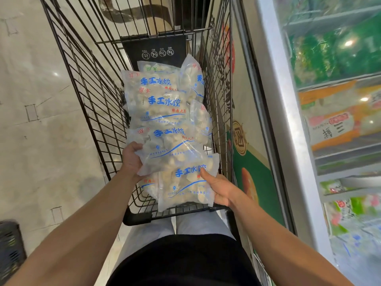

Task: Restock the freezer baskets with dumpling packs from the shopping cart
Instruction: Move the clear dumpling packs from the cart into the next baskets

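Both hands are down in the shopping cart [86, 83], each on a dumpling pack. The left hand [132, 157] grips the near-left edge of one clear bag with blue lettering [169, 149], fingers curled round it. The right hand [222, 190] holds the nearest pack [185, 186], at the cart's near end, thumb pressed on top and the other fingers tucked underneath. More packs [156, 104] lie stacked further along the cart, a couple leaning on its right side. The freezer [299, 141] runs just beside the cart's right side
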